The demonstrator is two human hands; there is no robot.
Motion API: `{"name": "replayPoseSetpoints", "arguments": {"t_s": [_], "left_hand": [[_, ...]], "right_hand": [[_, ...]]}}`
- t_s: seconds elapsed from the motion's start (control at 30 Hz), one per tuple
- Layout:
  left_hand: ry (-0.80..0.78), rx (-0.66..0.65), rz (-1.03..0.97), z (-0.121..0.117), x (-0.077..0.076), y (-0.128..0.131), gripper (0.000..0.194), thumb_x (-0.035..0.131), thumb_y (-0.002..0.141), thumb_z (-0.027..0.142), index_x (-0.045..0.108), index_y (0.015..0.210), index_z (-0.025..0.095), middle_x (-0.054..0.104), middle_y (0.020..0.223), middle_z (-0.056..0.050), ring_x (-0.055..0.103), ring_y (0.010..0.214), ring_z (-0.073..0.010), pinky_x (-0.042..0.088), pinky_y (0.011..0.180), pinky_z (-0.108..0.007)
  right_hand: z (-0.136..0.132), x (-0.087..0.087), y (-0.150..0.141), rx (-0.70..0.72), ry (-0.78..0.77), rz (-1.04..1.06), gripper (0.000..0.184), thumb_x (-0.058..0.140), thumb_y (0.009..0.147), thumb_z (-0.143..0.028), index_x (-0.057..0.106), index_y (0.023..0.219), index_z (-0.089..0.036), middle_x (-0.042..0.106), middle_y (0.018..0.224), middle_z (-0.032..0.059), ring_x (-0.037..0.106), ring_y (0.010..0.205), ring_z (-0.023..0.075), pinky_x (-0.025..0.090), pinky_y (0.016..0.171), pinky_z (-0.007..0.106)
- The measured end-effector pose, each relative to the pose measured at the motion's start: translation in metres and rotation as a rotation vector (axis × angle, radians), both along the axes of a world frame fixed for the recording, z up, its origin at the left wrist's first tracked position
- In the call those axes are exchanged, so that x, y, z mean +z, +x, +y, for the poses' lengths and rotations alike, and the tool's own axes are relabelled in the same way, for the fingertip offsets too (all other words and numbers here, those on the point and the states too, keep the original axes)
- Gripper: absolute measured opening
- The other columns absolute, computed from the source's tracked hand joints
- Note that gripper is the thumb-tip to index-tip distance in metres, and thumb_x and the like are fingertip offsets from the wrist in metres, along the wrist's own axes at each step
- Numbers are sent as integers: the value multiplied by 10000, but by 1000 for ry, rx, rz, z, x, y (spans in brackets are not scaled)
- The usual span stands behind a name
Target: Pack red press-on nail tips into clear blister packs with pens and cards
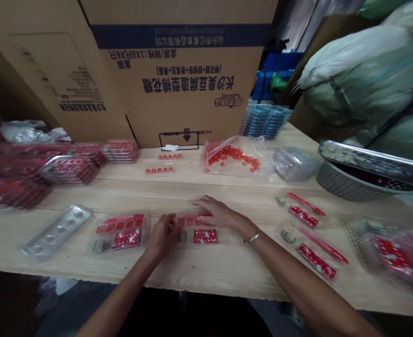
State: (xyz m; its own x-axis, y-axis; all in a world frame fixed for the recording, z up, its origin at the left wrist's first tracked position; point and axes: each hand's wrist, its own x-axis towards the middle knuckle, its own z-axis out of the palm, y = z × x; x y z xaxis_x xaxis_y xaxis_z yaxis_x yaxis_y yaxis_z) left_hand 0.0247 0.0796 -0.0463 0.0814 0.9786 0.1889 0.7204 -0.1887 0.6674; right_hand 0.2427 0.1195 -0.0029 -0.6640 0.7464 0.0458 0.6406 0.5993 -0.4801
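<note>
A clear plastic tray with a row of red pieces and a red patterned packet (205,236) lies before me on the table. My left hand (162,235) is closed at the tray's left edge, its fingertips partly hidden. Over the tray's upper right reaches my right hand (217,214), its fingers stretched out and apart across the red row. Left of my hands is a similar filled tray (122,232) with a red stick, red row, red packet and small greenish item. Farther left lies a clear molded tray (57,232) with round hollows.
Stacked red packs (69,168) line the left. A bag of red pieces (232,158) lies behind my hands, below a large carton (178,79). To the right are clear trays (294,164), a grey basket (357,182) and trays with red packets (317,261).
</note>
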Motion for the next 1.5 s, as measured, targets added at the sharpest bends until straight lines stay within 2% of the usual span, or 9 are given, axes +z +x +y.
{"name": "replayPoseSetpoints", "arguments": {"t_s": [0.2,0.33,0.43,0.53,0.73,0.87,1.1,1.33,1.5], "left_hand": [[59,7,55,-24,8,-5,332,528,826,285,586,1121,144,653,920,-86,644,750,-193,530,699,-352],[371,189,258,-54,34,-71,322,532,858,342,573,1149,211,605,1194,-114,543,1127,-279,414,978,-497],[278,177,334,-68,37,-131,291,476,883,421,620,1039,222,648,1125,-94,545,1125,-292,429,960,-506],[193,78,244,-75,27,-161,351,355,930,395,573,1153,233,613,1210,-92,522,1176,-264,441,971,-461],[475,241,270,-72,23,-150,614,405,894,468,247,1441,237,337,1463,-136,314,1342,-343,291,1069,-568],[354,83,450,-60,21,-156,533,518,850,435,411,1349,282,463,1378,-111,469,1211,-325,435,970,-512],[414,74,547,-22,6,-168,696,673,720,460,430,1340,259,504,1358,-124,515,1169,-329,527,873,-450],[358,100,660,60,32,-188,568,566,740,567,547,1184,215,547,1295,-174,506,1167,-403,445,896,-583],[369,-17,753,160,67,-105,509,500,795,506,558,1141,137,522,1292,-219,442,1223,-430,393,927,-600]], "right_hand": [[-36,-22,-7,48,25,-82,938,745,628,-541,362,1412,-195,370,1419,151,348,1283,316,268,1066,444],[-40,-25,-16,24,20,-130,967,724,609,-401,288,1444,-179,313,1452,160,290,1303,332,212,1073,463],[-28,-15,-30,63,3,-128,955,715,583,-348,310,1429,-169,359,1406,156,328,1261,326,246,1051,449],[-18,5,-65,32,29,-43,932,721,581,-387,338,1402,-171,421,1317,138,390,1185,299,309,1011,426],[-17,28,-180,164,225,28,1021,757,541,-582,370,1382,-152,428,1304,180,421,1154,350,333,990,490],[41,31,-199,384,48,-86,655,624,754,-593,512,1273,-209,552,1257,88,519,1116,248,407,957,367],[139,10,-142,-84,126,-190,465,429,948,-357,446,1333,-96,320,1470,226,311,1343,330,280,1045,532],[20,-54,-63,-147,192,-218,538,477,913,-336,370,1420,-190,275,1520,146,245,1391,302,240,1094,525],[-75,-72,-25,-147,212,-227,668,524,879,-477,294,1460,-242,259,1522,142,280,1378,339,305,1076,526]]}}
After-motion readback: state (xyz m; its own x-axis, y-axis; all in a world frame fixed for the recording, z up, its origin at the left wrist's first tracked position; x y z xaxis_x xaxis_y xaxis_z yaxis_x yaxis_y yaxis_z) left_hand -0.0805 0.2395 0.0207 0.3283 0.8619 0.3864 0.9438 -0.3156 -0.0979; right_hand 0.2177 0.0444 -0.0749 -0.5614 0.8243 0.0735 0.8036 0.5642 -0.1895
